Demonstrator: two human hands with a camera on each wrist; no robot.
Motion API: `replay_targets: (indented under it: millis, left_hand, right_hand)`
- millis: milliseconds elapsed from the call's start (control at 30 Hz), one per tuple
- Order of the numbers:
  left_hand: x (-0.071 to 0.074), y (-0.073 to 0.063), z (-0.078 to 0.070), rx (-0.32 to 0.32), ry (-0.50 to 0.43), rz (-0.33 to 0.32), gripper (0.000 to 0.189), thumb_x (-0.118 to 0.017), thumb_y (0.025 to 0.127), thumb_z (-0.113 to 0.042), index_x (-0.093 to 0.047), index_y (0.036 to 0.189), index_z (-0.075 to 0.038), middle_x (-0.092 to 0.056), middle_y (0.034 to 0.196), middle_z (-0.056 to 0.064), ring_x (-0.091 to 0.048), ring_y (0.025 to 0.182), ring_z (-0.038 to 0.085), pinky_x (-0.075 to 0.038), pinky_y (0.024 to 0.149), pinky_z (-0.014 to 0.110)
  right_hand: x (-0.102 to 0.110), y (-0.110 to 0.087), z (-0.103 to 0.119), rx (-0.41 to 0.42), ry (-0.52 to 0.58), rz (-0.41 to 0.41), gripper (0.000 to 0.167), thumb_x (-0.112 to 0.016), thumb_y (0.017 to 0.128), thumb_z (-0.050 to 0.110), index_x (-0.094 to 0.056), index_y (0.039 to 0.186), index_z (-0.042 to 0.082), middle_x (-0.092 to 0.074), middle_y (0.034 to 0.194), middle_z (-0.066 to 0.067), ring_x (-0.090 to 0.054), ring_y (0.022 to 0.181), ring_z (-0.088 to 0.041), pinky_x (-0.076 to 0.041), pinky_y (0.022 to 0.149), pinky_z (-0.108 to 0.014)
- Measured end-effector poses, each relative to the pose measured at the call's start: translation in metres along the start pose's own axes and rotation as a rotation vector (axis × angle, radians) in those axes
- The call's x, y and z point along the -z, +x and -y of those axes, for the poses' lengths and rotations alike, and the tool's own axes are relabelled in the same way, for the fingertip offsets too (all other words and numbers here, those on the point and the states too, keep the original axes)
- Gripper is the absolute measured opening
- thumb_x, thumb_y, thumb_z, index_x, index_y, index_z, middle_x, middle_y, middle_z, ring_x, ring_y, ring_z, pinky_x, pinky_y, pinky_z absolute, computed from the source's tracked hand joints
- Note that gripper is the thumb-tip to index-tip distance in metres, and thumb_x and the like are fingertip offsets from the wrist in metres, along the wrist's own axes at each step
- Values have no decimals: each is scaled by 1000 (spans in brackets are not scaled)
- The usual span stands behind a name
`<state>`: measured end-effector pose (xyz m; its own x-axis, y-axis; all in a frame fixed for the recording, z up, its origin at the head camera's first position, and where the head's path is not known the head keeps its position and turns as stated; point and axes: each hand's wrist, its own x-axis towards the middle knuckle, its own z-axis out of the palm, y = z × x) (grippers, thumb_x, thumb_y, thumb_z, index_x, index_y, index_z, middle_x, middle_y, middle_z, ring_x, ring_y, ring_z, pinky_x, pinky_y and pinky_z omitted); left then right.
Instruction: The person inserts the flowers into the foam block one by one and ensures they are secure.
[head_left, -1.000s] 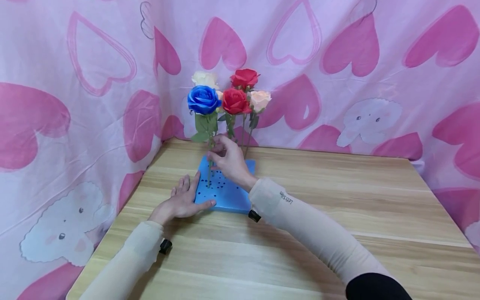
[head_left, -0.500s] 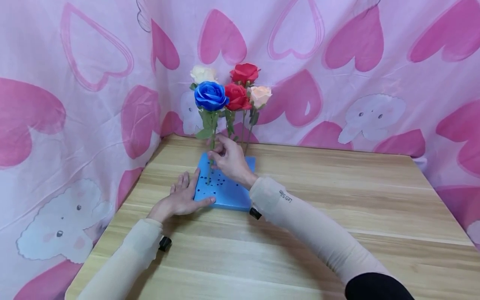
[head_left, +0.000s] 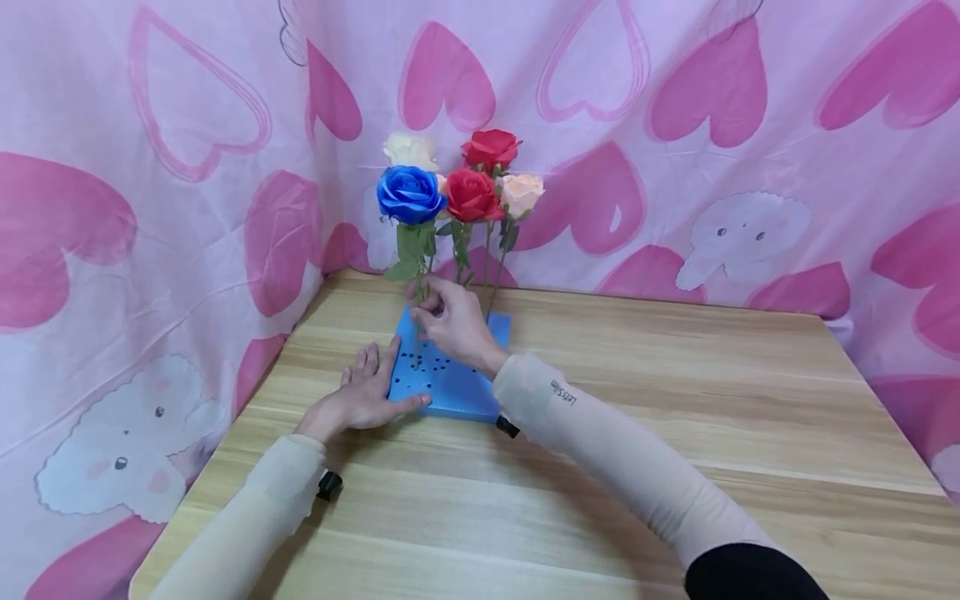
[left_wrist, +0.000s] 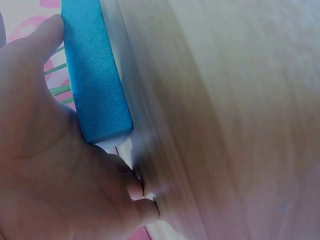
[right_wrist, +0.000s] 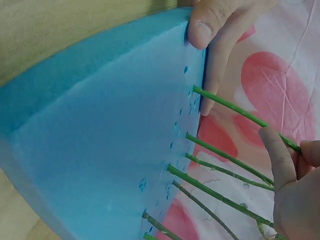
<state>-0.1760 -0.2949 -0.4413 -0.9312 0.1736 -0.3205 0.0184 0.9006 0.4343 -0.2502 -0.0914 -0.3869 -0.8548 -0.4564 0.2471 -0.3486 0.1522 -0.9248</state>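
Observation:
My right hand [head_left: 457,321] pinches the stem of a blue rose [head_left: 409,194] between thumb and fingers. In the right wrist view, the lower end of that green stem [right_wrist: 232,107] meets the hole-dotted face of a blue foam block [right_wrist: 100,120]; how deep it sits cannot be told. My left hand [head_left: 360,396] lies spread against the block's left side, its thumb over the front edge. The left wrist view has the left palm [left_wrist: 45,150] beside the foam block [left_wrist: 97,75]. Behind the blue rose, several other roses stand in the block, partly hidden by the right hand.
Two red roses [head_left: 472,196], a pale pink rose [head_left: 521,194] and a white rose [head_left: 410,152] rise close together at the back. The foam block lies on a wooden table [head_left: 637,417], near its left edge. A pink heart-print curtain [head_left: 585,75] hangs behind.
The blue rose's head swung right, then back left, while its stem's lower end stayed about in place on the block. The right hand kept its pinch; the left hand has hardly moved.

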Motion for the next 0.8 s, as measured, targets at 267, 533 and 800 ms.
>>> replay_targets:
  millis: [267,533,800]
  left_hand:
    - [-5,0,2,5,4,26,129,-56,97,-86,12,178,-13,12,179,39,13,167,59,1,129,81]
    - [0,0,-2,5,-1,21,128,-58,98,-85,12,178,-13,11,180,38,13,167,58,2,130,80]
    - [1,-2,1,20,-8,23,129,-58,97,-86,13,178,-14,14,180,37,16,167,57,5,130,79]
  right_hand:
    - [1,-4,-7,-101,56,-7,29,-77,107,12,-73,135,8,-82,114,-12,-82,102,-28,-69,86,-55]
    - [9,-8,-10,-143,70,-5,35,-82,104,26,-76,136,15,-81,127,-8,-82,109,-38,-69,85,-55]
    - [14,-13,-10,-167,88,4,56,-86,101,31,-67,152,17,-80,126,-7,-79,117,-36,-69,85,-54]
